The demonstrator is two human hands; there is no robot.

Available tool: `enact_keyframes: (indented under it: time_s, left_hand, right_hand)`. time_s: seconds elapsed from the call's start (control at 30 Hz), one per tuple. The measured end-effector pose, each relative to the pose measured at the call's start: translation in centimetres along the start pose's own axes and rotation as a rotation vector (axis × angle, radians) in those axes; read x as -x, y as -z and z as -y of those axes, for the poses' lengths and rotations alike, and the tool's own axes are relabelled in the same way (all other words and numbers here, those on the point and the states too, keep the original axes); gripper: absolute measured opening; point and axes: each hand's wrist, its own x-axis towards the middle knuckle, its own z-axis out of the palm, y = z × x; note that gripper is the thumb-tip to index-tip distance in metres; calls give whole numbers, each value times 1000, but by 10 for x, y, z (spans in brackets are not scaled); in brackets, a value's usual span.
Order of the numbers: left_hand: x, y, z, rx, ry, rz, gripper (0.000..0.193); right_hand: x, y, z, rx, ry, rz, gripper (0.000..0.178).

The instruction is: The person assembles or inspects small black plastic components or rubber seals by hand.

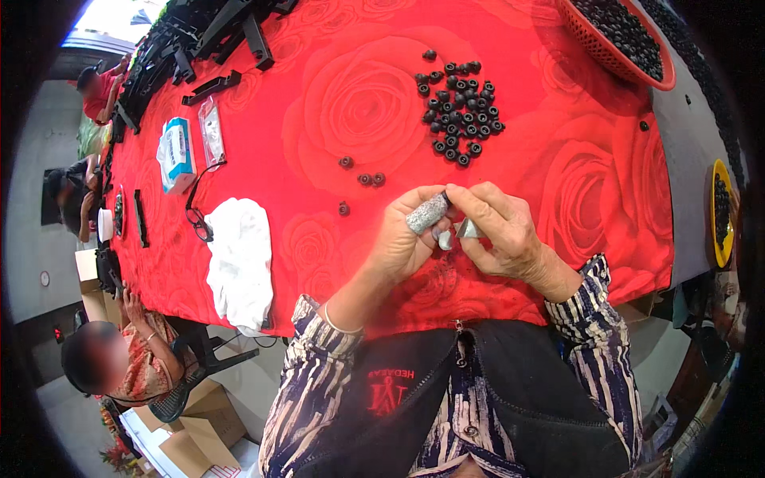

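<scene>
Above the near part of the red cloth, both hands meet with bent fingers. My left hand (398, 243) is closed on a small black part (444, 197). A grey speckled, tube-like piece (428, 213) lies along its fingers; whether it is a finger wrap or a held piece, I cannot tell. Between the palms shows a pale grey rounded tip (445, 239). My right hand (506, 227) pinches toward the black part, a silver-grey wedge-shaped piece (468, 229) under its fingers. Beyond the hands lies a cluster of small round black parts (462, 111), with several loose ones (365, 179) to the left.
A red basket (665, 76) of black parts stands far right, a yellow tray (721, 255) right. Left are a white cloth (241, 255), glasses (199, 223), a tissue pack (177, 155) and black plastic pieces (211, 88). Other people sit along the left edge.
</scene>
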Motion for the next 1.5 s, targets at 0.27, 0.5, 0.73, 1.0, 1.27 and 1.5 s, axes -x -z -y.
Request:
enact_keyframes:
  time_s: [0.27,0.5,0.73,1.0,1.27,1.5]
  left_hand:
    - [3,2,2,-37,30,73,18]
    - [6,-8,-12,-197,-109,67,20]
    - [-4,-1,-42,-1184,-872,-140,18]
    - [-5,5,-60,-1852,-1061,-473,14]
    - [-5,3,-58,-2021,-1103,-584,18]
    - [7,-10,-24,-1004,-604,-45,18]
  right_hand:
    - [1,-1,-3,-42,-48,27,52]
    - [-1,2,-7,-62,-134,24,43]
    - [-2,-1,-22,279,-172,-7,38]
    - [-13,-7,-29,497,-278,97,34]
    - [-6,-3,-34,386,-174,-7,20]
    - [-9,13,-7,-539,-628,44,14]
